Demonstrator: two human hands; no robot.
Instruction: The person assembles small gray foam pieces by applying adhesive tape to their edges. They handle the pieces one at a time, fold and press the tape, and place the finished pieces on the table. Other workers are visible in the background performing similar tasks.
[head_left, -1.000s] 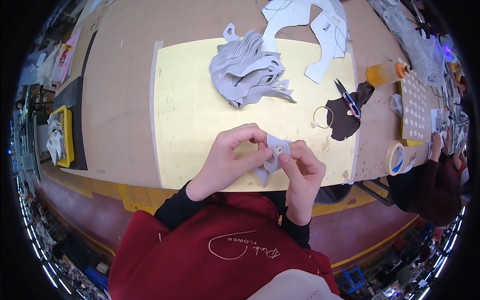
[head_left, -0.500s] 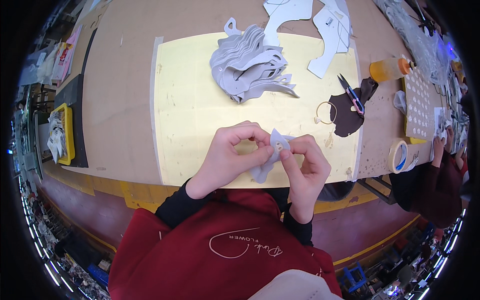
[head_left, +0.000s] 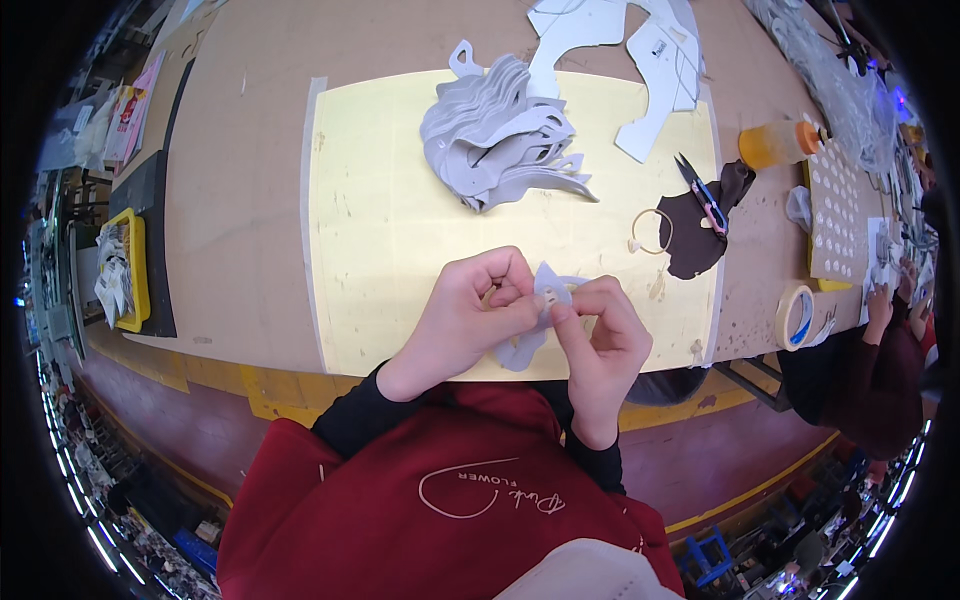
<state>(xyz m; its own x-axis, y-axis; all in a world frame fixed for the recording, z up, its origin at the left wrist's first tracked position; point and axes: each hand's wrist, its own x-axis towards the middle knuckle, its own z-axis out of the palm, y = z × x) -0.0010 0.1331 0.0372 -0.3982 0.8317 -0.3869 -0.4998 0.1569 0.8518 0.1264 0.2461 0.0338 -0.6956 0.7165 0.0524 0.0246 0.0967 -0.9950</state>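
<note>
Piece: grey cut-out piece [head_left: 540, 300] over the yellow mat [head_left: 390, 230], near the tabletop's front edge.
Grip: left hand [head_left: 470, 320] and right hand [head_left: 600, 345] both pinching it (fingertips meeting).
Change: hands barely shifted; piece turned slightly.

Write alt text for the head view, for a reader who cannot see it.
A person's left hand and right hand pinch a small grey cut-out piece between them above a pale yellow cutting mat. Farther back on the mat lies a pile of grey cut-outs; to the right are thread snips on a brown scrap, an orange bottle and a tape roll.
</note>
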